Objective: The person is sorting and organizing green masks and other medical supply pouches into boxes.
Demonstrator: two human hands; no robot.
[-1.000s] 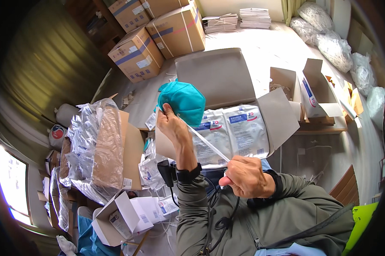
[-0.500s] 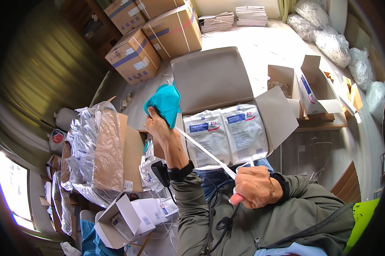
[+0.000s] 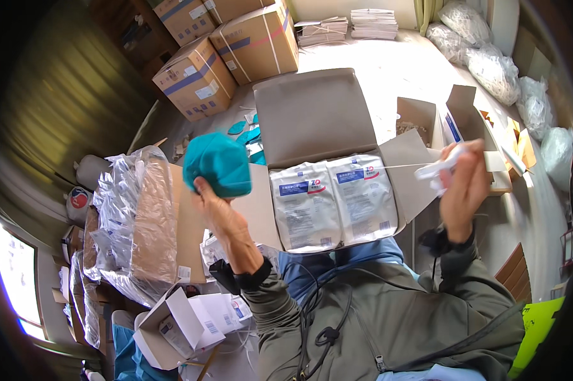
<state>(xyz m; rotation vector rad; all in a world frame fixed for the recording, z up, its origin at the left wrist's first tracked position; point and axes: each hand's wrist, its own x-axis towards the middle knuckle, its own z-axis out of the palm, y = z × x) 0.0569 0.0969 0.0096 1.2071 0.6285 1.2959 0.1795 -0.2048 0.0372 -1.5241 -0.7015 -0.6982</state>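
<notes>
A teal cup-shaped face mask [image 3: 216,166] is pinched in my left hand [image 3: 227,222], raised at the left of the open carton [image 3: 309,117]. My right hand [image 3: 465,187] is lifted at the right, its fingers closed on a white strap [image 3: 434,170], partly blurred. From that hand a thin white line stretches left across the carton toward the mask. Inside the carton stand silver-white sealed packets [image 3: 305,216] side by side, their printed fronts facing up. The carton rests by my lap with its flaps spread.
Teal masks [image 3: 253,134] lie behind the carton's left side. A plastic-lined box [image 3: 156,222] and a small white box [image 3: 166,333] stand at the left. Taped cartons [image 3: 255,41], paper stacks [image 3: 374,24], stuffed clear bags [image 3: 493,70] and an opened box [image 3: 417,117] lie farther off.
My left hand has moved left with the mask, now turned more face-on. The right hand has swung up and to the right, drawing the white strap out across the carton.
</notes>
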